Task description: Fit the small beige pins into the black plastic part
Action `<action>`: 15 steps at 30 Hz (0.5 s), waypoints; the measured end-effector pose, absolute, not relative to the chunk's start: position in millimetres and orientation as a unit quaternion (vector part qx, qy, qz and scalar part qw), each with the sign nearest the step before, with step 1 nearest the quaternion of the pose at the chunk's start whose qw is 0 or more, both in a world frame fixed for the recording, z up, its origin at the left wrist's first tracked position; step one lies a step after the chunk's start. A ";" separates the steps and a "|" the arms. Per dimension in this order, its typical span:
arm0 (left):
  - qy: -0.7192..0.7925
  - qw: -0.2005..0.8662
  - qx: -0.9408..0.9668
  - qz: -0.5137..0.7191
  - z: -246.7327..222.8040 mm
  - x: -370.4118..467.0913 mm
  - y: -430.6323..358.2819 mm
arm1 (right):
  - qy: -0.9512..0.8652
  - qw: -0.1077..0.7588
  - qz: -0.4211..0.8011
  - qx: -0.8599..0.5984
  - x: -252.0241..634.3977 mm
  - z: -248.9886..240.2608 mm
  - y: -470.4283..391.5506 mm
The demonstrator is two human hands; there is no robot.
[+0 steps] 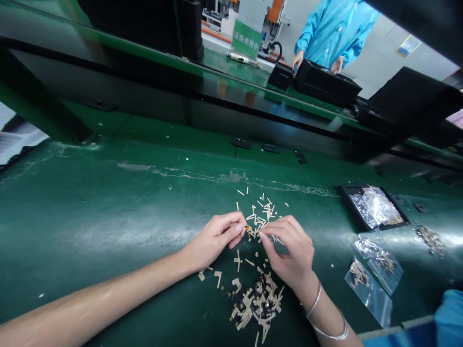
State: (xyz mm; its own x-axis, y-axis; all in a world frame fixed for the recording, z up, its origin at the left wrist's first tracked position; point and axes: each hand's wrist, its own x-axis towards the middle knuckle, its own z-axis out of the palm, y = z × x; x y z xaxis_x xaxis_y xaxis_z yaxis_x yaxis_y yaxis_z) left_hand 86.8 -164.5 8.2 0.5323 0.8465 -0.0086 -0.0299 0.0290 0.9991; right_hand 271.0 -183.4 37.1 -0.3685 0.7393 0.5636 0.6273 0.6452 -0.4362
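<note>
My left hand [222, 233] is closed, its thumb and forefinger pinching a small amber-and-dark flat piece [248, 229] that sticks out to the right. Just beside it, my right hand [291, 248] has thumb and forefinger pressed together near that piece; whatever lies between these fingertips is too small to make out. Behind the hands is a loose scatter of thin beige strips [267, 209]. Closer to me lies a heap of beige and dark small flat pieces [256, 301], with several strays around it on the green tabletop [144, 250].
To the right are a black tray [400, 222] with clear plastic bags, zip bags [372, 294] holding small parts, and a pile of small metallic pieces [430, 239]. A raised shelf [224, 79] crosses behind. Beyond it, a person in a blue coat [333, 33] handles black boxes [323, 82].
</note>
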 end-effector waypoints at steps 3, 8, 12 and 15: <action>0.312 0.680 0.568 0.344 7.0 86.7 -163.0 | -0.807 0.370 0.048 -0.457 273.2 39.5 -181.2; 0.232 0.786 0.493 0.291 4.9 86.3 -159.0 | -0.821 0.355 0.074 -0.441 270.5 39.7 -183.2; 0.196 0.825 0.460 0.261 5.5 85.6 -156.6 | -0.834 0.387 0.109 -0.379 266.0 37.8 -188.3; 0.190 0.835 0.455 0.244 7.6 85.2 -155.2 | -0.839 0.388 0.114 -0.364 265.1 36.0 -190.2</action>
State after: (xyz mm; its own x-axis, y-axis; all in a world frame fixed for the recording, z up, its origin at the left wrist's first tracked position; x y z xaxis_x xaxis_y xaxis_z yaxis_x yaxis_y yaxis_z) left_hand 85.2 -155.2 7.6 0.8091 0.5798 -0.0955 -0.2338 0.4668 0.8529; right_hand 265.1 -190.2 36.0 -0.4334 0.7000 0.5676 0.5224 0.7084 -0.4746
